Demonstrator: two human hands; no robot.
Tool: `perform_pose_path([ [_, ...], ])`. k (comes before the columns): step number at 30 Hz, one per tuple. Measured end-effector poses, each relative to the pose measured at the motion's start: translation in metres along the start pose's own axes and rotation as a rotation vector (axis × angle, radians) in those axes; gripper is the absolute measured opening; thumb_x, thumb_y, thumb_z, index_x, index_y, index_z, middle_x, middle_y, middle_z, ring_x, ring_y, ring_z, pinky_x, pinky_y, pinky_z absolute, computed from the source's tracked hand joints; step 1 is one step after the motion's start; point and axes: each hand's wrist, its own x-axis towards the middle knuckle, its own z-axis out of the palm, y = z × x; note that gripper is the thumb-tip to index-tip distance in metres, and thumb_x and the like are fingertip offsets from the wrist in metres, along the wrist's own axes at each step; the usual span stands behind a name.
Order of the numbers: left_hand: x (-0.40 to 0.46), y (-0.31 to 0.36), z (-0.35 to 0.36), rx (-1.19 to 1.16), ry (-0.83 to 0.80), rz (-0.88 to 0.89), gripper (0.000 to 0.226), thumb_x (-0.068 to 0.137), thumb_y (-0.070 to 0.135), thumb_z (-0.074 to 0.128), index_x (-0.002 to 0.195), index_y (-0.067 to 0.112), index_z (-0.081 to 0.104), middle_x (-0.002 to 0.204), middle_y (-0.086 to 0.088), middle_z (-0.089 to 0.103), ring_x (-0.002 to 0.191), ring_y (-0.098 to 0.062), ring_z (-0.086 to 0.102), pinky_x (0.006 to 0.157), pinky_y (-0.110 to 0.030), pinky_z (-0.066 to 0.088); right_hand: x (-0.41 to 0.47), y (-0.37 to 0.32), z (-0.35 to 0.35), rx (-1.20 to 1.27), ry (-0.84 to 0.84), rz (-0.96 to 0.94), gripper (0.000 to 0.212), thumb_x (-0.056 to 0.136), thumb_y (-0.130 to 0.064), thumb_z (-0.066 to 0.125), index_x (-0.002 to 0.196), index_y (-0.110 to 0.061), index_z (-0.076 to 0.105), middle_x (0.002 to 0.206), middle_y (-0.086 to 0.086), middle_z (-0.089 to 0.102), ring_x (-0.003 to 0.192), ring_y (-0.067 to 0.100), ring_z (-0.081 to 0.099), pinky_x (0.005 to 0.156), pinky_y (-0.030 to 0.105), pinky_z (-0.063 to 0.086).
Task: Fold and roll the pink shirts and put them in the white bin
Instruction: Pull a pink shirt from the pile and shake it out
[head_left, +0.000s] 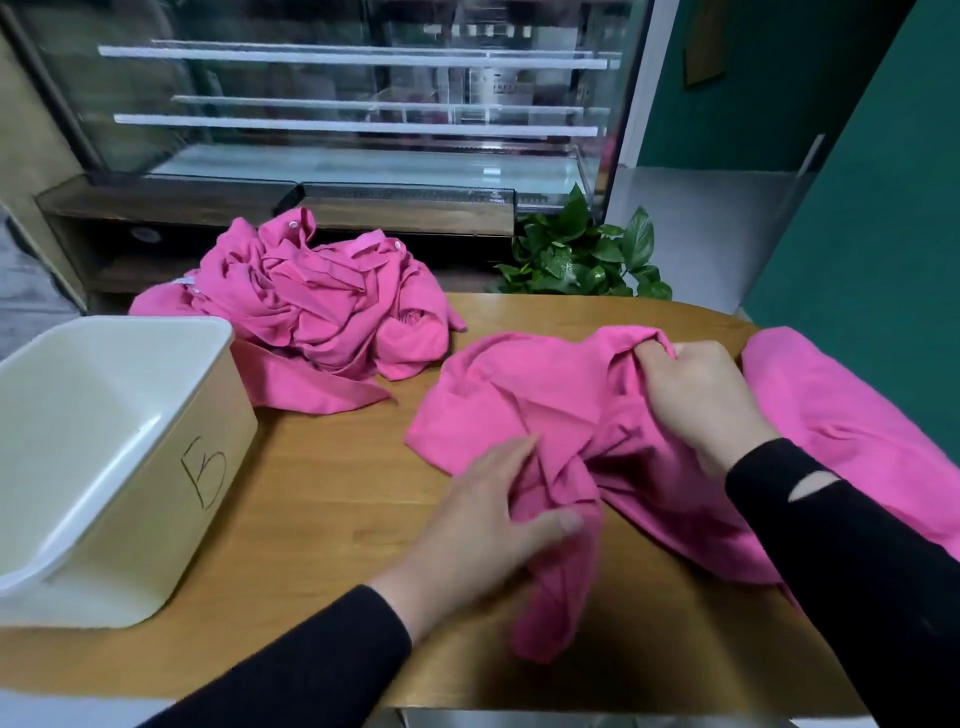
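Holding a bunch of cloth, the left hand (483, 519) has its thumb and fingers pinched on a crumpled bit of the pink shirt (519, 395) near the front of the table. The right hand (696, 395) is curled tight on another fold of that same shirt, farther back. Both black sleeves reach in from the bottom of the view.

The shirt lies in a messy heap on the wooden table (322, 493), right between the hands. Part of it hangs off the front edge. It is not flat yet, so I think the step now is to spread it out before any folding.

To do this well, the hands should pull gently apart so the cloth opens wide. Then they can lay it flat and smooth out the bumps. A flat shirt will fold neatly and roll up tight. A lumpy one would roll crooked and come undone.

More pink cloth (852, 415) lies to the right, partly under the right arm. I cannot tell if it is the same shirt or another one. A big pile of pink shirts (322, 301) waits at the back of the table. The white bin (171, 441) stands on the left, well apart from the hands, with a letter drawn on its side. No shirt shows inside it.
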Motion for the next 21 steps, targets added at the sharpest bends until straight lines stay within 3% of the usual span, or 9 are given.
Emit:
perform_pose_path([
  [3,-0.032,0.005,0.032,0.2,-0.038,-0.052,0.144,0.044,0.099,0.049,0.159,0.03,-0.005,0.164,0.02,-0.011,0.149,0.003,-0.014,0.125,-0.035,-0.003,0.003,0.003,-0.001,0.051,0.051,0.031,0.053,0.103,-0.022,0.044,0.051,-0.014,0.037,0.052,0.008,0.04,0.051,0.023,0.033,0.049,0.033,0.021],
  [6,-0.043,0.012,0.057,0.28,-0.018,-0.149,0.14,0.054,0.091,0.056,0.157,0.028,-0.016,0.157,0.018,-0.029,0.145,0.001,-0.026,0.121,-0.038,-0.008,0.003,0.0,-0.001,0.038,0.059,0.002,0.052,0.103,-0.022,0.044,0.052,-0.015,0.035,0.053,0.006,0.039,0.051,0.022,0.031,0.049,0.034,0.02],
  [7,-0.042,0.011,0.065,0.335,-0.014,-0.154,0.132,0.059,0.087,0.053,0.159,0.025,-0.006,0.161,0.015,-0.021,0.148,-0.001,-0.016,0.121,-0.04,0.0,0.002,-0.002,-0.001,0.016,0.063,-0.017,0.051,0.103,-0.021,0.044,0.053,-0.014,0.035,0.054,0.007,0.039,0.052,0.021,0.03,0.049,0.035,0.021],
  [9,-0.039,0.005,0.073,0.448,-0.036,-0.112,0.11,0.059,0.083,0.047,0.15,0.021,0.039,0.162,0.005,0.028,0.146,-0.009,0.032,0.112,-0.045,0.033,0.001,-0.006,-0.003,0.0,0.091,-0.049,0.05,0.103,-0.019,0.043,0.054,-0.013,0.036,0.055,0.007,0.039,0.052,0.021,0.03,0.048,0.034,0.023],
  [11,-0.041,-0.008,0.076,0.512,-0.001,0.033,0.077,0.068,0.078,0.047,0.124,0.028,0.064,0.133,0.01,0.063,0.122,-0.009,0.06,0.1,-0.04,0.048,0.003,-0.01,-0.01,-0.012,0.12,-0.083,0.049,0.103,-0.017,0.042,0.054,-0.011,0.038,0.055,0.008,0.041,0.053,0.022,0.033,0.051,0.037,0.025],
  [13,-0.043,-0.024,0.073,0.506,0.068,0.178,0.035,0.08,0.052,0.059,0.108,0.034,0.067,0.115,0.016,0.068,0.109,-0.005,0.063,0.095,-0.032,0.044,0.007,-0.013,-0.02,-0.07,0.135,-0.125,0.048,0.104,-0.014,0.04,0.056,-0.008,0.038,0.056,0.01,0.041,0.055,0.025,0.033,0.053,0.04,0.024],
  [15,-0.036,-0.026,0.055,0.379,0.151,0.198,0.011,0.086,0.027,0.063,0.094,0.034,0.065,0.096,0.015,0.069,0.093,-0.001,0.061,0.082,-0.03,0.041,0.013,-0.012,-0.031,-0.085,0.169,-0.136,0.047,0.104,-0.017,0.041,0.058,-0.005,0.041,0.057,0.012,0.041,0.056,0.026,0.032,0.051,0.039,0.024],
  [18,0.0,-0.01,-0.011,-0.103,0.338,-0.002,0.025,0.102,0.019,0.052,0.081,0.031,0.06,0.074,0.011,0.063,0.072,0.005,0.058,0.07,-0.025,0.043,0.025,-0.01,-0.044,-0.174,0.186,-0.197,0.047,0.104,-0.022,0.043,0.059,-0.007,0.041,0.056,0.012,0.042,0.055,0.028,0.034,0.051,0.035,0.029],
  [21,0.051,0.009,-0.102,-0.185,0.747,0.035,0.032,0.104,0.03,0.045,0.074,0.024,0.052,0.07,0.007,0.055,0.066,-0.009,0.049,0.065,-0.035,0.041,0.036,-0.004,-0.056,-0.219,0.232,-0.243,0.031,0.097,-0.012,0.047,0.067,-0.01,0.051,0.066,0.013,0.054,0.066,0.033,0.047,0.057,0.04,0.037],
])
